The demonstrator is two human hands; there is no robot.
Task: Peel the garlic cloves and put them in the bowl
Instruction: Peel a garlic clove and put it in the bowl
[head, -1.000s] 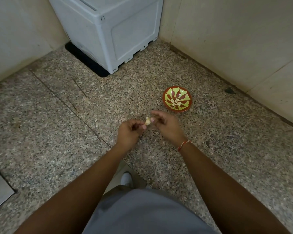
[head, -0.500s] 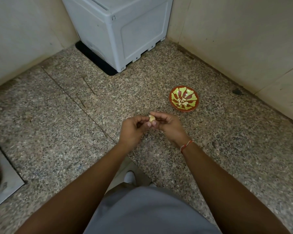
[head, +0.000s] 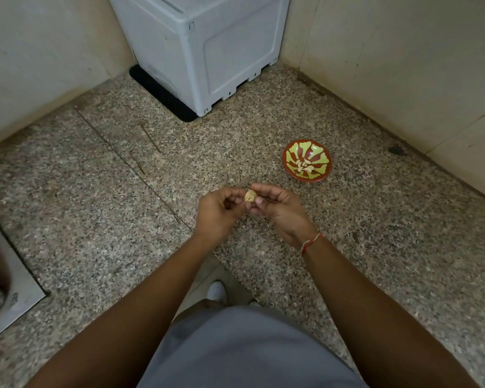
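Both hands meet over the speckled stone floor (head: 95,219), pinching one garlic clove (head: 249,196) between them. The left hand (head: 217,212) has its fingers curled, thumb and fingertips pressed to the clove's left side. The right hand (head: 280,210) grips it from the right with thumb and forefinger; a red thread (head: 310,242) circles that wrist. The clove's skin looks partly loosened, though it is too small to be sure. Just beyond the right hand sits the red-and-green bowl (head: 319,159), with several pale peeled cloves (head: 304,165) inside. Farther beyond the left hand stands a grey plastic box (head: 207,49).
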